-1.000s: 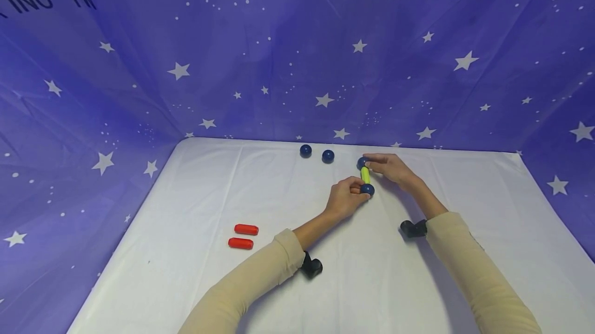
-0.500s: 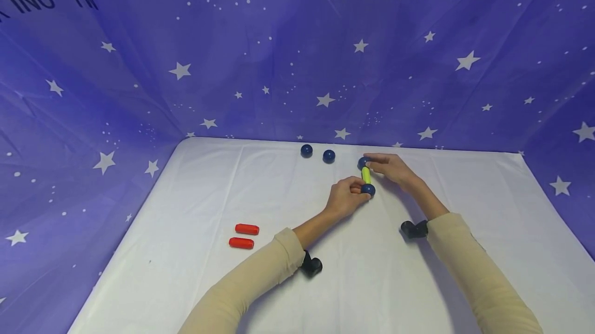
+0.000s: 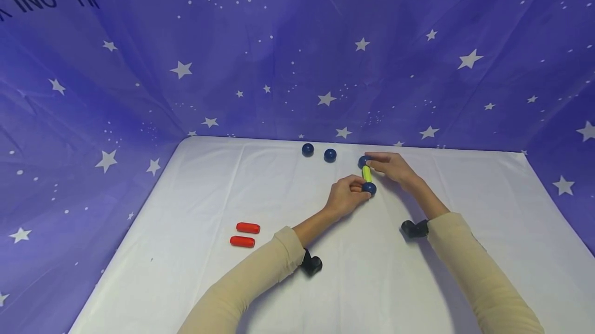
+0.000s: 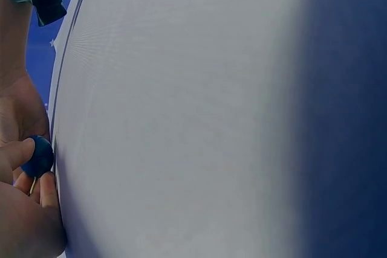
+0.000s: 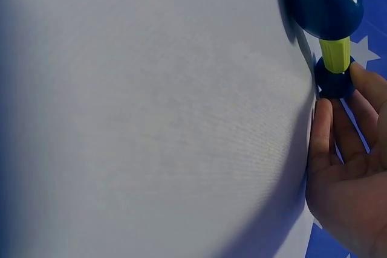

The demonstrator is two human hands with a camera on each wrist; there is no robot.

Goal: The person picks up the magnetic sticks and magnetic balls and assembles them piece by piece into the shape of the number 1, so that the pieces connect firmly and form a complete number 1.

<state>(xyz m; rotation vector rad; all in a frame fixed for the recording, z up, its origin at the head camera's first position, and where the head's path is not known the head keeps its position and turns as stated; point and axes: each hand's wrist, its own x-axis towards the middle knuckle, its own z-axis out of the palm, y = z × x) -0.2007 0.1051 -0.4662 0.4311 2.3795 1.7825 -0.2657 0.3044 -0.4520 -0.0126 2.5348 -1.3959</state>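
A short yellow-green rod (image 3: 367, 174) joins two dark blue balls into a dumbbell shape near the back of the table. My left hand (image 3: 346, 197) pinches the nearer ball (image 3: 370, 189) between thumb and fingers. At the far end, my right hand (image 3: 392, 167) has thumb and fingertips on the other ball (image 3: 364, 161). The right wrist view shows the rod (image 5: 336, 55) running between the large near ball (image 5: 326, 4) and the ball in my right hand (image 5: 347, 173). In the left wrist view, fingers partly cover a blue ball (image 4: 40, 158).
Two more blue balls, a left one (image 3: 308, 149) and a right one (image 3: 330, 155), sit near the back edge. Two red rods, one farther (image 3: 248, 227) and one nearer (image 3: 242, 241), lie left of my left forearm. A starry purple cloth (image 3: 260, 65) hangs behind the white table (image 3: 200, 184).
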